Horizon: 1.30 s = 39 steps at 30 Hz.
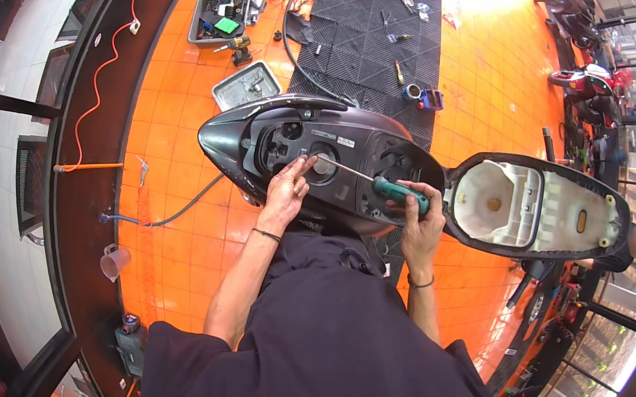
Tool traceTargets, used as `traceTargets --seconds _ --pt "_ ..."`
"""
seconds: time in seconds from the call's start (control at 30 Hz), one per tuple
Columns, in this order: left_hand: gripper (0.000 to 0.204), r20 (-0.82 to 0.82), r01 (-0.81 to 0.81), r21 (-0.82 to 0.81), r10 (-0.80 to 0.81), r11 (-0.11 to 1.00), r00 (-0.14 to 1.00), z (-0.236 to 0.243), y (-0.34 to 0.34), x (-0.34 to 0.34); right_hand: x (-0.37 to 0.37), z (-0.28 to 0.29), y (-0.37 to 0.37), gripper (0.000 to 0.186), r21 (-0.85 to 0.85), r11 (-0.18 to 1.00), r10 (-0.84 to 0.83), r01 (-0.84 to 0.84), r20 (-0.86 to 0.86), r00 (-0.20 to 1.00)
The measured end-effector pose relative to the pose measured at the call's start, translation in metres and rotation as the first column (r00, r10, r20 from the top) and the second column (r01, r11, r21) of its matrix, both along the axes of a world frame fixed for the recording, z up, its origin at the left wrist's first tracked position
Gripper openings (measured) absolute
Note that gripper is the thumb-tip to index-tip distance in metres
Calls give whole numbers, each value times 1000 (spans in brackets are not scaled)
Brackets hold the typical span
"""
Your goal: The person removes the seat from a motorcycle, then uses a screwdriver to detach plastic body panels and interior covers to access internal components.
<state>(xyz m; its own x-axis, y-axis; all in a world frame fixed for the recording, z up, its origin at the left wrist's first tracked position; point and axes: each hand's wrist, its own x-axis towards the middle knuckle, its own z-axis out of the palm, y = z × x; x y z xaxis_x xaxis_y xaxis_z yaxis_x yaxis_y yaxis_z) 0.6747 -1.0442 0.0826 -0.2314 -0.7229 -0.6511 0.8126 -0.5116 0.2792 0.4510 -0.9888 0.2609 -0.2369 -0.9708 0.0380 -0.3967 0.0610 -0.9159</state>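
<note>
A screwdriver with a green handle (387, 187) is gripped in my right hand (422, 220), over the opened body of a black scooter (358, 161). Its long thin shaft slants up and left toward my left hand (288, 195). The left fingers are pinched together at the shaft's tip; whether a small piece sits between them is hidden. Under those fingertips lies a round silvery opening (323, 168) in the scooter's black plastic. To the right, the seat (578, 229) is swung up on its hinge, its pale underside facing me.
A grey metal tray (221, 98), a cordless drill (239, 51) and a tool bin (195, 28) stand on the orange tiled floor beyond the scooter. A black mat (361, 44) holds scattered tools. A blue hose (180, 214) runs across the left; parked motorbikes (593, 85) line the right.
</note>
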Motion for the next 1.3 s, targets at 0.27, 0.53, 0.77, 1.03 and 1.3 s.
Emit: traceTargets --seconds 0.27,0.53,0.77,1.03,1.3 --pt "12 -216 -11 74 26 997 976 -2 -4 0 2 -8 16 25 -12 996 -79 84 227 971" --pt "13 -295 -21 72 42 997 955 -5 -4 2 8 -15 23 27 -16 998 -63 66 163 985" --pt "14 -346 -60 103 92 993 934 -8 -2 2 9 -19 27 26 -47 999 -13 17 87 996" --pt "15 -393 -96 127 139 987 909 -5 -4 6 15 -19 25 21 -67 997 42 -38 61 997" --pt "19 -467 -106 -8 90 994 880 -48 -2 12 22 -8 24 25 -90 948 294 -304 -110 949"
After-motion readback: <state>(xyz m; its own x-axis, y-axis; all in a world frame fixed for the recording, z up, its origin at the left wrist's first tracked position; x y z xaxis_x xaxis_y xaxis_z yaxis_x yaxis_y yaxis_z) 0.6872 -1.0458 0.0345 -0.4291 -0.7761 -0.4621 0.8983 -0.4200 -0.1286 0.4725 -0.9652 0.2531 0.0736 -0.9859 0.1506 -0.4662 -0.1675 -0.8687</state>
